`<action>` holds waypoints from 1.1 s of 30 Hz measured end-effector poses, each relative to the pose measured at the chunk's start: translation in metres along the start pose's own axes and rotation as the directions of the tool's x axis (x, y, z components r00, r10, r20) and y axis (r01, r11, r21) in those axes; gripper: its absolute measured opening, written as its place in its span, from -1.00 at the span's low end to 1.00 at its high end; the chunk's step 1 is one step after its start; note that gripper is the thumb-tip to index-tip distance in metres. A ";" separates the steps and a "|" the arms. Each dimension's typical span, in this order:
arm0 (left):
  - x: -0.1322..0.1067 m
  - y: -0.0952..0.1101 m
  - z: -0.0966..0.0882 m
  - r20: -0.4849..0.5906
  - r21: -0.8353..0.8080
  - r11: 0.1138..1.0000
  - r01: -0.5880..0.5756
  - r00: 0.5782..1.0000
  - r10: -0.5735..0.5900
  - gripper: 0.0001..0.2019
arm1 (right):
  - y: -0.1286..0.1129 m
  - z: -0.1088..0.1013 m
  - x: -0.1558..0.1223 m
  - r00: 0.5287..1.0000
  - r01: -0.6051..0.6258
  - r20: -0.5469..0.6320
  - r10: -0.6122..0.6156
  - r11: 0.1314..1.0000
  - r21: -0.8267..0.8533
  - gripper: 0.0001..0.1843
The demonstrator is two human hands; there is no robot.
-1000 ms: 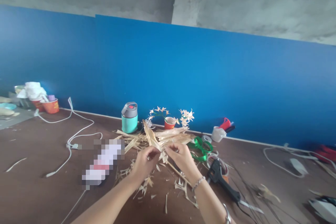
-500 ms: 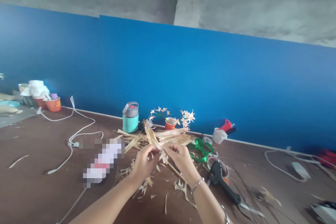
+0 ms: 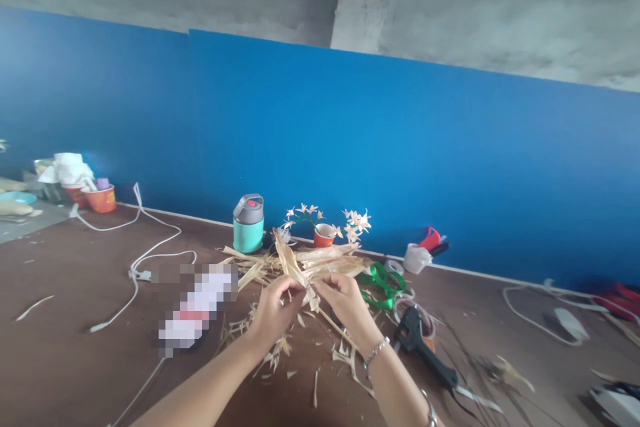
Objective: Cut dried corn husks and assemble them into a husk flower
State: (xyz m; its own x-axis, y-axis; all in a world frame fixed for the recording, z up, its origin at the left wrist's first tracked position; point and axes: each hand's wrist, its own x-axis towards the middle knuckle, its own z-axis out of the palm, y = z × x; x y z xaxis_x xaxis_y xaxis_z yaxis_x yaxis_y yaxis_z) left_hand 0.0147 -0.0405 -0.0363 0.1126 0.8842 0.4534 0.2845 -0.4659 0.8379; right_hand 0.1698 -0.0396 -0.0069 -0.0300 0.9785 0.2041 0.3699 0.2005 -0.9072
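Observation:
Both my hands meet over a brown table (image 3: 75, 360), pinching a small pale dried-husk flower piece (image 3: 312, 299) between them. My left hand (image 3: 274, 312) is closed on its left side and on a long husk strip (image 3: 287, 260) that rises from it. My right hand (image 3: 345, 303), with a bracelet on the wrist, is closed on its right side. A pile of dried husk strips (image 3: 320, 261) lies just beyond my fingers, and husk scraps (image 3: 345, 355) lie scattered below them.
A black glue gun (image 3: 425, 350) lies right of my right wrist, green ribbon (image 3: 383, 278) behind it. A teal flask (image 3: 248, 224), an orange cup of husk flowers (image 3: 324, 233) and a white cup (image 3: 417, 255) stand by the blue wall. White cables (image 3: 145, 257) run at left.
The view shifted slightly between the earliest frame and now. My hands stay together on the husk piece with only small finger movements.

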 end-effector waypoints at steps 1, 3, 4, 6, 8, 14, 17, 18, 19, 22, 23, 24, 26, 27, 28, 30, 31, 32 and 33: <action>0.000 0.000 0.000 0.003 -0.001 1.000 0.000 1.000 0.000 -0.91 | 0.000 0.000 0.000 1.000 -0.001 0.002 0.001 1.000 0.000 -0.74; -0.001 0.000 0.000 0.002 -0.004 1.000 -0.004 1.000 0.004 -0.91 | 0.001 0.000 0.000 1.000 0.000 0.005 0.000 1.000 0.004 -0.74; -0.001 -0.001 0.001 0.001 -0.004 1.000 -0.007 1.000 0.007 -0.91 | 0.002 0.000 0.000 1.000 0.000 0.009 0.000 1.000 0.007 -0.75; -0.001 -0.001 0.001 -0.004 -0.001 1.000 -0.008 1.000 0.008 -0.91 | 0.002 0.000 0.000 1.000 0.000 0.012 0.000 1.000 0.010 -0.75; -0.001 -0.002 0.001 -0.007 0.001 1.000 -0.009 1.000 0.009 -0.91 | 0.002 0.000 0.000 1.000 -0.002 0.013 0.002 1.000 0.011 -0.75; -0.001 -0.003 0.002 -0.014 -0.008 1.000 -0.023 1.000 0.022 -0.91 | 0.000 0.000 0.001 1.000 -0.008 0.011 0.008 1.000 0.028 -0.74; -0.001 -0.003 0.002 -0.012 -0.013 1.000 -0.017 1.000 0.016 -0.92 | 0.001 0.001 0.001 1.000 -0.014 0.012 0.014 0.999 0.029 -0.74; -0.001 -0.003 0.002 -0.009 -0.012 1.000 -0.010 1.000 0.010 -0.92 | 0.001 0.001 0.001 1.000 -0.015 0.012 0.015 0.999 0.030 -0.74; -0.001 -0.003 0.002 -0.006 -0.011 1.000 -0.002 1.000 0.002 -0.92 | 0.001 0.001 0.000 1.000 -0.015 0.012 0.015 0.999 0.032 -0.74; -0.001 -0.001 0.001 -0.005 -0.014 0.999 0.033 0.999 -0.033 -0.93 | 0.001 0.001 0.000 1.000 -0.018 0.013 0.017 0.999 0.035 -0.74; -0.001 0.000 0.001 -0.006 -0.016 0.999 0.044 0.999 -0.044 -0.93 | 0.000 0.000 0.000 1.000 -0.019 0.014 0.018 0.999 0.034 -0.74; -0.001 0.000 0.001 -0.006 -0.016 0.998 0.054 0.999 -0.054 -0.93 | 0.000 0.000 0.000 1.000 -0.019 0.015 0.018 0.999 0.033 -0.74; -0.001 0.000 0.001 -0.003 -0.011 0.998 0.069 0.998 -0.069 -0.93 | 0.001 -0.001 0.000 1.000 -0.018 0.020 0.018 0.999 0.033 -0.75; -0.001 0.000 0.001 -0.002 -0.008 0.997 0.074 0.997 -0.074 -0.92 | 0.002 -0.001 0.001 1.000 -0.019 0.022 0.018 0.999 0.035 -0.75; -0.001 0.000 0.001 -0.002 -0.005 0.997 0.077 0.997 -0.077 -0.92 | 0.002 -0.001 0.001 0.999 -0.022 0.024 0.021 0.999 0.036 -0.76; 0.000 0.000 0.001 0.002 -0.003 0.997 0.082 0.997 -0.082 -0.90 | 0.003 -0.001 0.002 0.999 -0.034 0.026 0.033 0.999 0.036 -0.76; 0.000 -0.001 0.001 0.003 -0.004 0.997 0.083 0.997 -0.083 -0.89 | 0.002 -0.001 0.002 0.999 -0.039 0.025 0.038 0.999 0.034 -0.76; 0.000 -0.001 0.000 0.006 -0.008 0.997 0.081 0.997 -0.081 -0.88 | 0.002 -0.001 0.002 0.999 -0.040 0.023 0.039 0.999 0.032 -0.76; 0.000 -0.001 0.000 0.007 -0.014 0.997 0.075 0.997 -0.075 -0.87 | 0.001 -0.002 0.001 0.999 -0.037 0.018 0.037 0.999 0.031 -0.76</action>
State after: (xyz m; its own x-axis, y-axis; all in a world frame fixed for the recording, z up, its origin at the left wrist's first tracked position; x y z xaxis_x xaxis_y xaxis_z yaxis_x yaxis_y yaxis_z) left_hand 0.0143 -0.0398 -0.0375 0.0978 0.9169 0.3869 0.2788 -0.3984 0.8738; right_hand 0.1715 -0.0382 -0.0069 -0.0333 0.9859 0.1638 0.3421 0.1652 -0.9250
